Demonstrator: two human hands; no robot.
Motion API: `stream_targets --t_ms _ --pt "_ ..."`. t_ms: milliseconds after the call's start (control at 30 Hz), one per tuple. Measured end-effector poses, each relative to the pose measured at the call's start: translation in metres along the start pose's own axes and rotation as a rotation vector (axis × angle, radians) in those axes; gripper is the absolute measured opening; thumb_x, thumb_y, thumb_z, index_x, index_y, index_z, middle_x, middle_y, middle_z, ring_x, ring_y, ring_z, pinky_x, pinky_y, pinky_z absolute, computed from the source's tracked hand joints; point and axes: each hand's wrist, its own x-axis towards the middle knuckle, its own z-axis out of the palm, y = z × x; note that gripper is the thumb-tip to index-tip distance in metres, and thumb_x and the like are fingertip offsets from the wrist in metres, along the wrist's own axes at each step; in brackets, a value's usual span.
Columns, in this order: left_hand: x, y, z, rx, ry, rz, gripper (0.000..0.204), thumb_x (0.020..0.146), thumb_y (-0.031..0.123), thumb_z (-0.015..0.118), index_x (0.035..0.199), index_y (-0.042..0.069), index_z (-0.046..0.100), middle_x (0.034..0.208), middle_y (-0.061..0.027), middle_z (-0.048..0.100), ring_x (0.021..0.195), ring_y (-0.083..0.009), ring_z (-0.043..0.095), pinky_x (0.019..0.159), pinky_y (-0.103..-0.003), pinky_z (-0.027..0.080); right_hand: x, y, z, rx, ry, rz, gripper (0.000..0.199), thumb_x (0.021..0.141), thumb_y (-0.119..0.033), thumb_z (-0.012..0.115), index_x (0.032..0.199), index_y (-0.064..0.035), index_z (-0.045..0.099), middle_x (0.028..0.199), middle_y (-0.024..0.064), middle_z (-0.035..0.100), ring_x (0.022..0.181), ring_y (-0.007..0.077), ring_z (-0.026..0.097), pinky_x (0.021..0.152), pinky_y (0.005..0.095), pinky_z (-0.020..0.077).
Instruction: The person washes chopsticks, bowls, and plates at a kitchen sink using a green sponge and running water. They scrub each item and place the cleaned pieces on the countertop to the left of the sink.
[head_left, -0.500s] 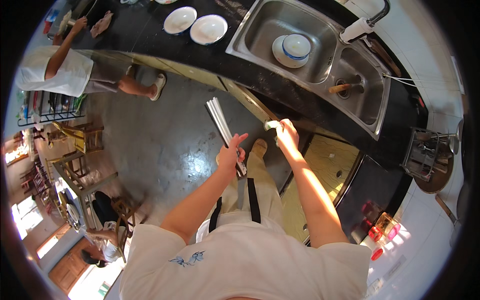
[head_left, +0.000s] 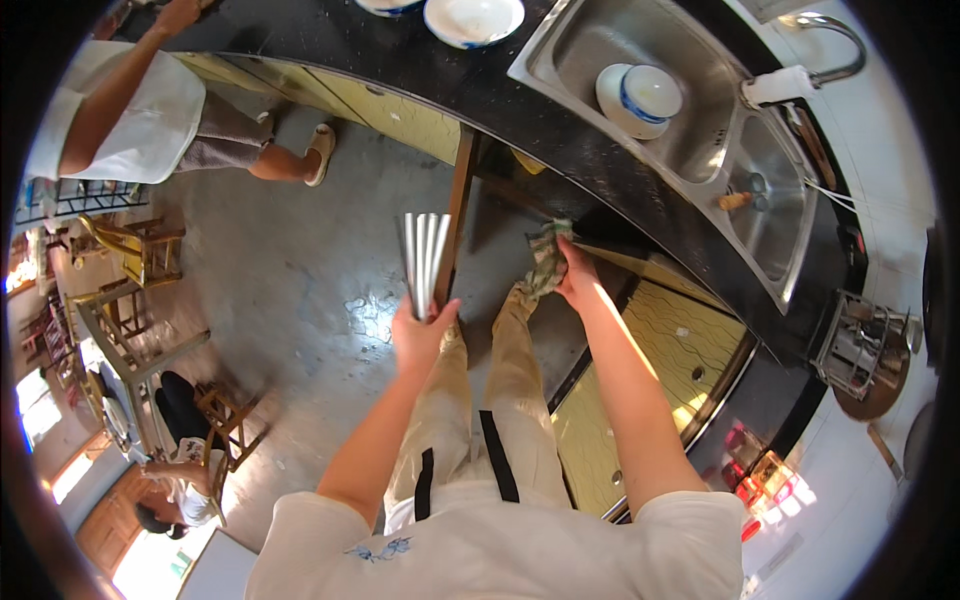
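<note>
Rods (head_left: pixel 426 255) left of cloth (head_left: pixel 547 262), sink (head_left: pixel 580 52) beyond rightward, bowl (head_left: pixel 655 92) on plate (head_left: pixel 616 112) inside.

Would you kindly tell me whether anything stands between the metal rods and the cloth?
Nothing visible seems to block the rods in the left hand from the cloth in the right hand; the open door shows between them, apparently lower.

On my end I see silvery rods (head_left: pixel 426 252), a mottled green-and-cream cloth (head_left: pixel 546 264), a yellow cabinet door (head_left: pixel 662 345) patterned with wavy lines, a black desk (head_left: pixel 562 135), a steel-grey sink (head_left: pixel 592 48) and a blue-banded white bowl (head_left: pixel 654 92).
</note>
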Motion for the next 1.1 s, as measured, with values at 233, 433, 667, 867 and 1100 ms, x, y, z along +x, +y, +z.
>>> stream_targets --t_ms 233,433,667,867,1100 --pt "0.046 -0.002 -0.06 0.303 0.117 0.157 0.027 0.072 0.011 0.079 0.092 0.003 0.062 0.063 0.0011 0.048 0.055 -0.0065 0.041 0.05 -0.023 0.039 0.206 0.028 -0.032 -0.438 0.449 -0.203 0.048 0.087 -0.02 0.06 0.13 -0.0049 0.045 0.121 0.0113 0.052 0.104 0.0257 0.053 0.08 0.0437 0.0461" --pt "0.081 -0.009 -0.088 0.333 0.226 0.22 0.022 0.072 0.0 0.077 0.091 -0.001 0.068 0.061 0.0056 0.044 0.055 -0.004 0.036 0.049 -0.02 0.031 0.345 -0.026 -0.06 -0.967 0.669 -0.607 0.048 0.091 -0.027 0.054 0.131 -0.0045 0.044 0.129 0.0153 0.048 0.112 0.0292 0.05 0.09 0.0416 0.0425" --pt "0.101 -0.01 -0.109 0.425 0.223 0.351 0.032 0.073 -0.005 0.071 0.063 0.002 0.041 0.087 -0.0072 0.067 0.056 -0.0053 0.034 0.049 -0.022 0.028 0.442 -0.034 -0.04 -1.255 0.706 -1.006 0.048 0.088 -0.025 0.053 0.131 -0.0061 0.043 0.129 0.019 0.048 0.117 0.0326 0.049 0.095 0.0403 0.0403" --pt "0.099 -0.014 -0.109 0.44 0.239 0.302 0.02 0.073 -0.007 0.07 0.069 0.0 0.051 0.076 -0.0029 0.061 0.056 -0.005 0.033 0.05 -0.022 0.027 0.444 -0.023 -0.042 -1.321 0.764 -0.988 0.036 0.087 -0.021 0.05 0.121 -0.0093 0.054 0.117 0.0179 0.059 0.108 0.0334 0.058 0.09 0.0415 0.0466" --pt "0.096 -0.015 -0.109 0.435 0.234 0.281 0.014 0.073 -0.004 0.072 0.081 -0.002 0.06 0.067 0.0025 0.048 0.057 -0.0056 0.031 0.051 -0.022 0.026 0.437 -0.058 -0.037 -1.215 0.734 -1.074 0.036 0.088 -0.027 0.047 0.117 -0.008 0.054 0.115 0.0161 0.059 0.105 0.0317 0.058 0.09 0.0428 0.0466"
